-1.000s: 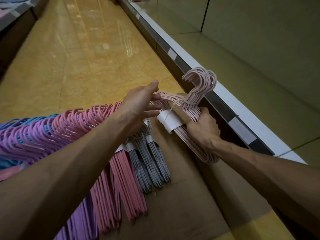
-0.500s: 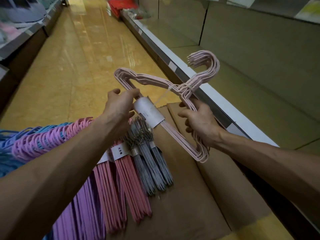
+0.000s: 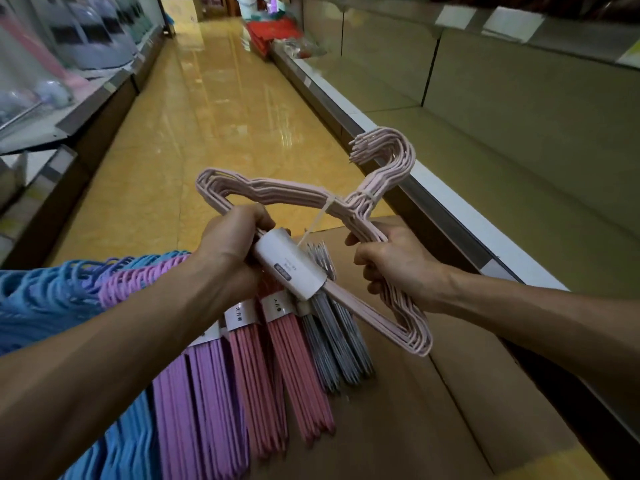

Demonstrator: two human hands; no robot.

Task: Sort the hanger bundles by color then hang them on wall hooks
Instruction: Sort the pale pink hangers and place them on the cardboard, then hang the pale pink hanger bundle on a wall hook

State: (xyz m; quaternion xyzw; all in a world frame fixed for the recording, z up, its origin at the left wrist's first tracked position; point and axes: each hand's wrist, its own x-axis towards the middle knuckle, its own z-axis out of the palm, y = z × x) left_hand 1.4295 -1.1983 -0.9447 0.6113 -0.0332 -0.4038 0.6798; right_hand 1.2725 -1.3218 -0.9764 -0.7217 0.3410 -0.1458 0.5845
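Both hands, left hand (image 3: 232, 244) and right hand (image 3: 398, 261), grip a pale pink hanger bundle (image 3: 346, 216) above flattened cardboard (image 3: 433, 410). Sorted hanger bundles (image 3: 242, 358) lie at seven o'clock; yellow aisle floor (image 3: 221, 133) at twelve, bare shelf (image 3: 502, 150) at two.

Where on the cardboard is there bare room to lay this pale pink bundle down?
Free: the bare cardboard right of the grey hangers, running toward the shelf edge. Crowded: the cardboard's left side, packed with pink hangers, purple hangers and blue hangers. Both the left hand and right hand grip the pale pink bundle.
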